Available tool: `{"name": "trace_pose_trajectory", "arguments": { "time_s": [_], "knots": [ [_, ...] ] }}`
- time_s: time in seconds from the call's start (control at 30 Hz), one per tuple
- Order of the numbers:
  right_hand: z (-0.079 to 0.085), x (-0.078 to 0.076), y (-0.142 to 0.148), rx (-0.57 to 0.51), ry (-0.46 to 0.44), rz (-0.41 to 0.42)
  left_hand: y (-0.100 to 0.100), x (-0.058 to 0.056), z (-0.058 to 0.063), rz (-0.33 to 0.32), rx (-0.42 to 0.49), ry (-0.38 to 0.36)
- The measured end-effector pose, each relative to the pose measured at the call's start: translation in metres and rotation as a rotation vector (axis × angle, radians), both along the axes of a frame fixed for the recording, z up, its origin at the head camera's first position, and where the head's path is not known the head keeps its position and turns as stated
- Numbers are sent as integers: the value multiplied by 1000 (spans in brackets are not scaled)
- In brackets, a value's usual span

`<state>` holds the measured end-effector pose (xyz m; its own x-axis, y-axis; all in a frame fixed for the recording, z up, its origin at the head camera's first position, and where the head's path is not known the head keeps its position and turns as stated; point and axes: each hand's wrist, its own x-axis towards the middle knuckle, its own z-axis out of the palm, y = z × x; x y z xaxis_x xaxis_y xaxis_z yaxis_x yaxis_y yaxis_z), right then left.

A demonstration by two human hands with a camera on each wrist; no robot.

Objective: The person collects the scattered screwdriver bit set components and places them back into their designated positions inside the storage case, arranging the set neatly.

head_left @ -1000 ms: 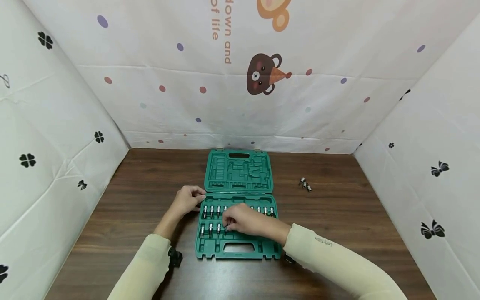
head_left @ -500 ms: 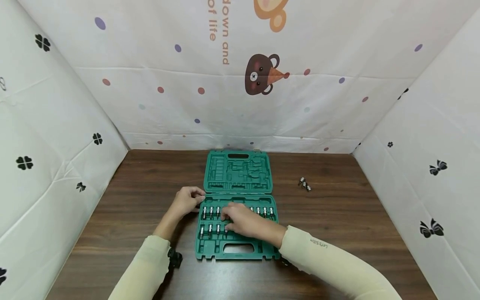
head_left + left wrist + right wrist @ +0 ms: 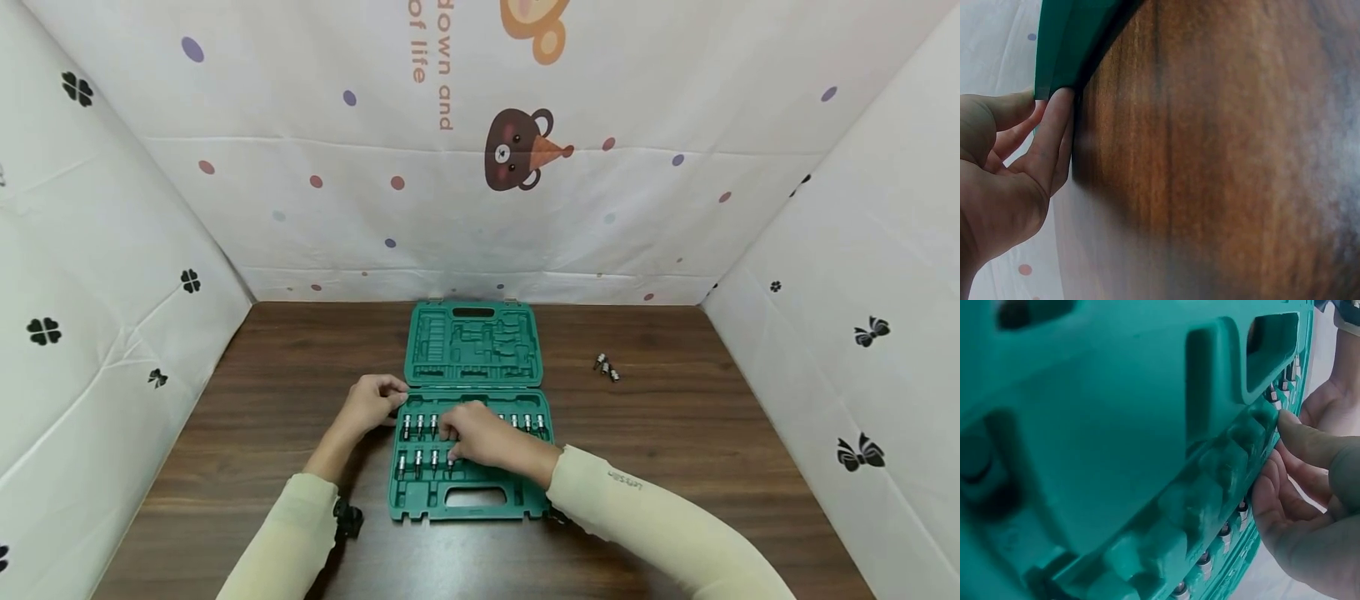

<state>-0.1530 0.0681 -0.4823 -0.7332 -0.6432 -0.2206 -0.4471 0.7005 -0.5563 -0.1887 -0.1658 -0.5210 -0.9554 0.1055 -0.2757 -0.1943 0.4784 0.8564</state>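
Observation:
An unfolded green tool case (image 3: pixel 517 493) lies on the table, with bit sockets (image 3: pixel 417 462) standing in two rows of its lower half. My left hand (image 3: pixel 367 406) grips the case's left edge near the hinge; in the left wrist view its thumb and fingers (image 3: pixel 1054 119) meet at the green corner. Over the case's middle, my right hand (image 3: pixel 480 433) has its thumb on a bit socket (image 3: pixel 450 467) in the front row. Its other fingers (image 3: pixel 1272 487) bend loosely apart from the thumb, by the back row. Part of the back row is hidden under that hand.
Several loose bit sockets (image 3: pixel 606 368) lie on the brown wooden table (image 3: pixel 637 433) to the right of the case. The raised lid (image 3: pixel 474 343), with moulded recesses, leans toward the back cloth (image 3: pixel 322 225). Printed cloth walls stand on both sides.
The right thumb and fingers have spread apart, and the front-row socket by the thumb shows more. The left hand stays on the case edge. The head view has shifted slightly.

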Motion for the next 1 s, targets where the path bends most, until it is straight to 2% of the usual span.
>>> {"name": "trace_pose_trajectory", "arguments": {
  "time_s": [0.17, 0.4, 0.57, 0.8, 1.0],
  "knots": [
    [2, -1, -5, 19, 21, -4, -2, 0, 0, -5, -5, 11],
    [1, 1, -4, 27, 1, -10, -1, 2, -1, -9, 2, 6],
    [-1, 2, -2, 14, 28, -1, 0, 1, -3, -8, 13, -2],
    [2, 6, 7, -45, 40, 14, 0, 2, 0, -2, 3, 2],
    [8, 10, 21, -137, 32, -8, 0, 2, 1, -2, 1, 3]
  ]
}}
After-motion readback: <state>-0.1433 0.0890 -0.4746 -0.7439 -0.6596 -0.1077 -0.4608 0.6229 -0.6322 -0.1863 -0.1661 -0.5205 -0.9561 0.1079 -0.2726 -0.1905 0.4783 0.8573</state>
